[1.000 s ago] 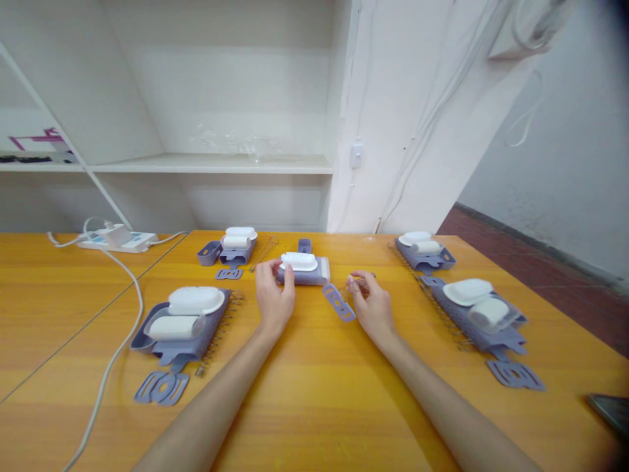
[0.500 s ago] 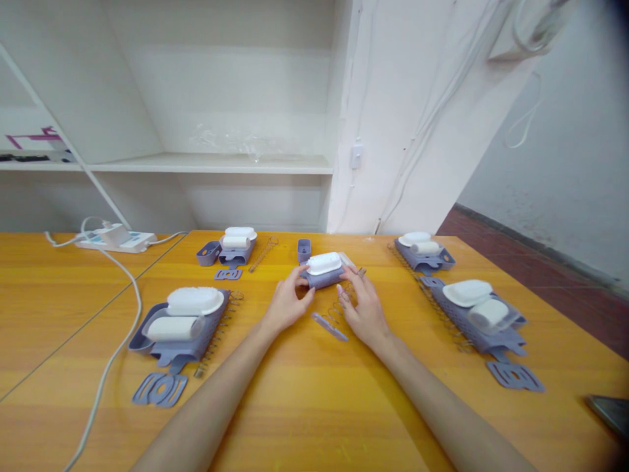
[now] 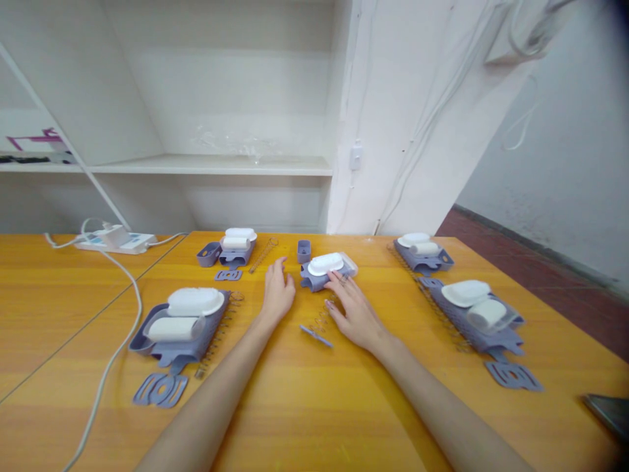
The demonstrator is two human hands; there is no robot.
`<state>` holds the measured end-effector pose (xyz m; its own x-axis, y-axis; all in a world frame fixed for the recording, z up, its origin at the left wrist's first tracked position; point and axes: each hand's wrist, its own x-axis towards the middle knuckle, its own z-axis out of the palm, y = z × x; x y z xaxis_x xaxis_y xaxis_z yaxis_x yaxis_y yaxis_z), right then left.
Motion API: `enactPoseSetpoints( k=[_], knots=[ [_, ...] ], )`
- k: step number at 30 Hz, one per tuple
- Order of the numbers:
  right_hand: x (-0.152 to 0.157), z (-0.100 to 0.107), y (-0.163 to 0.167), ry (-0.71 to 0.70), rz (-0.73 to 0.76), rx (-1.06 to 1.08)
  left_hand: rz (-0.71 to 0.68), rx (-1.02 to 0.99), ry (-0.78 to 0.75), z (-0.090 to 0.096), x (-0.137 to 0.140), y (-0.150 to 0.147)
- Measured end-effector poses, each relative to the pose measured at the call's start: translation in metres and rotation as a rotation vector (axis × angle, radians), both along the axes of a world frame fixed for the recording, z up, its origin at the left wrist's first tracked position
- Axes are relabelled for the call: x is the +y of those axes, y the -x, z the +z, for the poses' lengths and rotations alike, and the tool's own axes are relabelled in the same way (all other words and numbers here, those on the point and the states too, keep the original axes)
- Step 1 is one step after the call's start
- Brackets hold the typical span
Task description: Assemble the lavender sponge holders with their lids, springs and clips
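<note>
At the middle of the table lies a grey-purple plastic holder with a white oval lid-like piece on top. A clear plastic part shows at its right end. My right hand reaches over its front right, fingers stretched out and touching the holder and white piece. To the left, apart from the holder, my left hand rests near the table with nothing in it and its fingers apart. Partly under my right hand lies a wire coil, with a flat purple plate just in front of it.
A small purple cup stands behind the holder. Similar sets sit at left, back left, right and back right. A power strip and its white cable lie far left; a dark flat object lies right.
My left hand has let go of the holder and moved left. My right hand has shifted slightly left and lower over the holder. The purple plate and coil have slid a little left.
</note>
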<state>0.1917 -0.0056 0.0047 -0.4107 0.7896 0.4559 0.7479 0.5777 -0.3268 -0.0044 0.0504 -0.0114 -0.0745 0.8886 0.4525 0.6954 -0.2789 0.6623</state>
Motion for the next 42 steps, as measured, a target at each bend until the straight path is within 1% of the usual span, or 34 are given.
enactPoseSetpoints(
  k=[5, 8, 12, 14, 18, 21, 24, 28, 31, 36, 39, 42],
  knots=[
    [0.001, 0.0, 0.001, -0.036, -0.037, -0.039, 0.049, 0.276, 0.098, 0.004, 0.003, -0.005],
    [0.001, 0.0, 0.002, -0.052, -0.067, -0.044, 0.085, 0.378, 0.134, 0.008, 0.006, -0.008],
    [0.002, -0.002, 0.001, -0.052, -0.138, -0.055, 0.105, 0.485, 0.116, 0.01, 0.012, -0.012],
    [0.003, -0.003, 0.001, -0.048, -0.182, -0.057, 0.114, 0.502, 0.09, 0.008, 0.013, -0.012],
    [0.005, -0.005, 0.0, -0.033, -0.257, -0.047, 0.192, 0.422, 0.088, 0.004, 0.013, -0.01],
    [0.007, -0.007, 0.0, -0.024, -0.286, -0.045, 0.251, 0.352, 0.074, 0.002, 0.012, -0.008],
    [0.008, -0.007, -0.001, -0.023, -0.298, -0.052, 0.251, 0.258, 0.048, 0.001, 0.014, -0.006],
    [0.007, -0.007, -0.001, -0.018, -0.301, -0.063, 0.212, 0.118, 0.057, -0.001, 0.016, -0.001],
    [0.007, -0.006, -0.001, -0.019, -0.304, -0.056, 0.191, 0.083, 0.049, -0.001, 0.017, 0.002],
    [0.01, -0.009, -0.002, -0.025, -0.292, -0.036, 0.218, -0.013, -0.012, 0.001, 0.01, 0.001],
    [0.012, -0.011, -0.003, -0.024, -0.278, -0.023, 0.139, -0.087, -0.068, 0.004, 0.001, 0.0],
    [0.013, -0.011, -0.004, -0.03, -0.27, -0.012, 0.021, -0.072, -0.099, 0.011, -0.009, 0.003]
  ],
)
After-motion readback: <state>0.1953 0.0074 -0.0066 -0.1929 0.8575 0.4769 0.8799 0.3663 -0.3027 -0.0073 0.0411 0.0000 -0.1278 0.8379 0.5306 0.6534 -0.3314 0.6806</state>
